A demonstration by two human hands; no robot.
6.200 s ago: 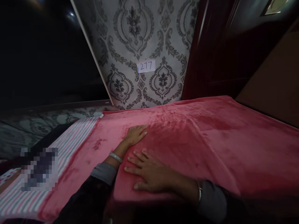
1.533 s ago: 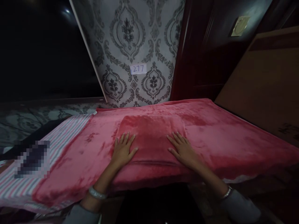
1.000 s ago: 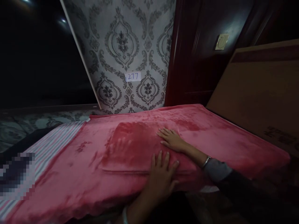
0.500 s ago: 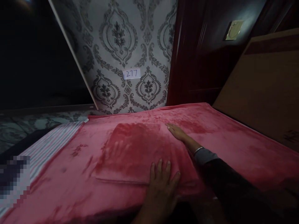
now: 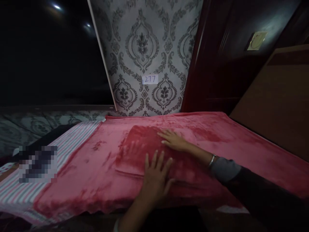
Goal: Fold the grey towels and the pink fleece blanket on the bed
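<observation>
A folded piece of red plush fabric (image 5: 135, 148) lies on a larger red plush blanket (image 5: 82, 180). My left hand (image 5: 155, 177) rests near its front edge, palm down with fingers spread. Farther back, my right hand (image 5: 172, 140) lies flat across the upper part of the fold, fingers stretched out to the left. A silvery bracelet circles the right wrist. Neither hand grips the cloth. Paler press marks shaped like fingers show on the left of the fold, and my forearm hides some of its right side.
Striped cloth (image 5: 77, 138) shows at the blanket's left, with a pixelated patch over part of it. A large black screen (image 5: 53, 58) stands at the back left. Patterned wallpaper carries a paper label (image 5: 150, 79) reading 277. A brown board (image 5: 277, 96) leans along the right.
The camera view has turned slightly left. My right hand has slid left from the fold's right part onto its middle. My left hand has shifted left along the front.
</observation>
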